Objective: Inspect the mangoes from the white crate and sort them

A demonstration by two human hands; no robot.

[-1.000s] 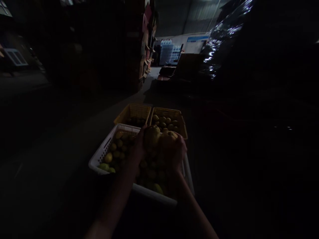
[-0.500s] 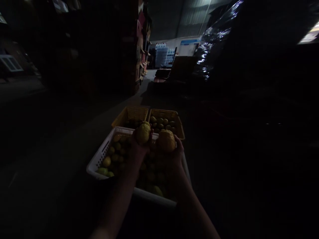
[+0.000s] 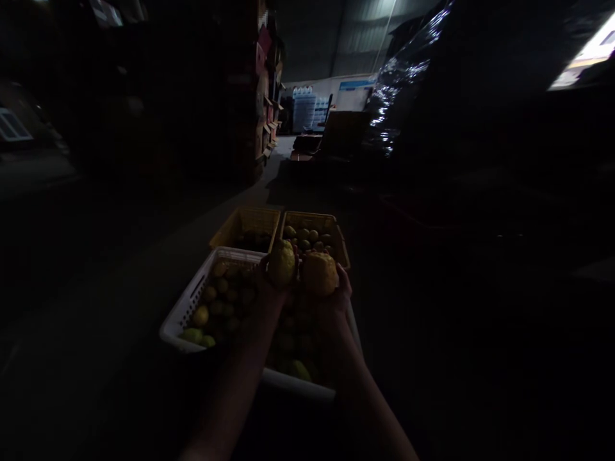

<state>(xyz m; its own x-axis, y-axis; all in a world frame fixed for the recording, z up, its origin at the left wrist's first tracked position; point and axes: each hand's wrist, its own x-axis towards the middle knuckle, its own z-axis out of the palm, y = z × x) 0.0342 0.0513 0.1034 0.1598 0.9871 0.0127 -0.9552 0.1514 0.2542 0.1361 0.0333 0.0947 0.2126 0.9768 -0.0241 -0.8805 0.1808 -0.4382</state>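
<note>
My left hand point(image 3: 273, 285) is wrapped round a greenish-yellow, bumpy fruit point(image 3: 282, 263). Close beside it, my right hand point(image 3: 339, 294) grips a rounder, more orange-yellow fruit point(image 3: 319, 273). Both fruits are raised over a white plastic crate point(image 3: 180, 323), which holds several yellow and green fruits. My forearms cover part of the crate's middle. Behind it stand two yellow crates: the left one point(image 3: 230, 225) has dark fruit low inside, and the right one point(image 3: 341, 246) holds several greenish fruits.
Stacked cardboard boxes point(image 3: 262, 121) rise beyond the crates at the left. A shiny plastic-wrapped stack point(image 3: 384, 96) stands at the back right. Pale blue stacked packs point(image 3: 303, 110) are far off by the wall. Both sides are very dark.
The left fruit has moved slightly right and down, nearer the right-hand fruit, and appears more upright. The crates and background have shifted a little left in view. Both hands keep their hold.
</note>
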